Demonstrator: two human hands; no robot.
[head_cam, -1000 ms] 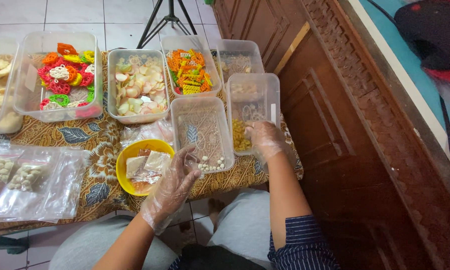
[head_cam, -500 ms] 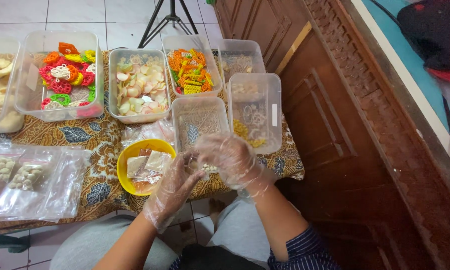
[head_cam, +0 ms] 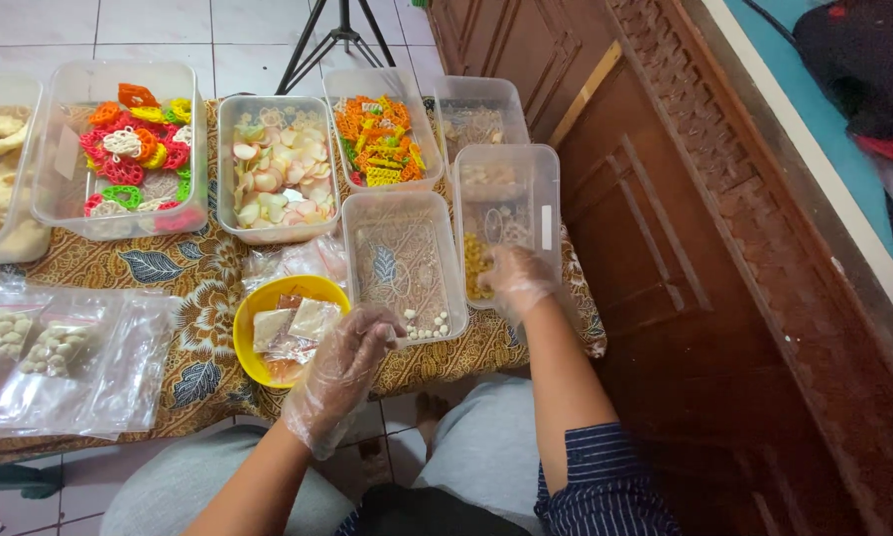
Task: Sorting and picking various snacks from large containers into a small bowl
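A: What is the biggest thing here?

B: The table (head_cam: 198, 288), under a brown leaf-print cloth. On it stand clear tubs: one of red and orange rings (head_cam: 119, 149), one of pale chips (head_cam: 276, 169), one of orange sticks (head_cam: 377, 139).

A: And nearer the person?

B: Two more tubs. The near tub (head_cam: 404, 266) is almost bare, with a few white beads (head_cam: 425, 326) in its front corner. The right tub (head_cam: 506, 223) holds yellow bits (head_cam: 476, 268).

A: Where are the hands?

B: Both wear thin plastic gloves. The right hand (head_cam: 516, 281) is down in the right tub, over the yellow bits; its fingers curl, but whether they pinch anything cannot be told. The left hand (head_cam: 352, 352) rests at the near tub's front edge, just beside the yellow bowl (head_cam: 288, 333), fingers loosely bent and holding nothing that shows.

A: How would the picking go well?

B: Probably by taking a small pinch, lifting straight over the wall, and steadying the tub with the left hand, since gloves slip.
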